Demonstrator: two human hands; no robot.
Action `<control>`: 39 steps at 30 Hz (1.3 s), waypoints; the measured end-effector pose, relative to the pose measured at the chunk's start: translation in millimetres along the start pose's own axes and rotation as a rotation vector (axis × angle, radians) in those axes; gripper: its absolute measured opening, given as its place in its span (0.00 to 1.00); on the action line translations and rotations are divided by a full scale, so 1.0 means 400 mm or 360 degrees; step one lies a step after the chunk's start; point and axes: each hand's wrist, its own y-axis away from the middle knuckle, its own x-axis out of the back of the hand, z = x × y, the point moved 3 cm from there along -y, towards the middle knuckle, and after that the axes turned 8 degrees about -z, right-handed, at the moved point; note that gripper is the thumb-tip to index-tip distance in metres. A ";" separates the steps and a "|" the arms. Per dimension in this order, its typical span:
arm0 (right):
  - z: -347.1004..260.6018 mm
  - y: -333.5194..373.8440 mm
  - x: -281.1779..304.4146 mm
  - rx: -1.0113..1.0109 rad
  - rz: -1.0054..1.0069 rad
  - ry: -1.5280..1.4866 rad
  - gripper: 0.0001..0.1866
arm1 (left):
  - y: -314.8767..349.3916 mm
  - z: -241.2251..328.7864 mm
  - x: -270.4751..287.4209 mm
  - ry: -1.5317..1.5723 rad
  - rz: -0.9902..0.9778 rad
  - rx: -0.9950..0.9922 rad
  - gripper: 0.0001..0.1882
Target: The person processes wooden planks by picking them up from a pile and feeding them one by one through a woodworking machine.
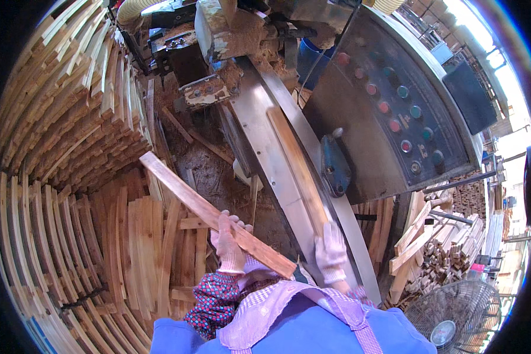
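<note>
Here's the pale-gloved left hand (230, 248), fingers curled firmly round a long, reddish-brown wooden strip (189, 197) that slants out ahead and leftward beyond the knuckles. Across to the pale-gloved right hand (331, 251): fingers close together, laid on the near end of a honey-brown wooden strip (298, 165); whether they pinch it, I can't tell. That piece stretches straight ahead of those fingertips, along a flat, silvery metal bed (271, 159). Ahead and just right of them, a dark metal lever (336, 167); farther that way, a dark control panel (395, 112) dotted red and green. Farthest ahead of both hands, a sawdust-coated machine head (242, 35).
</note>
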 end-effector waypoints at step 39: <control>-0.093 -0.780 -0.202 0.0316 0.0008 0.0312 0.23 | -0.369 0.118 0.919 0.1613 0.1277 -0.0462 0.27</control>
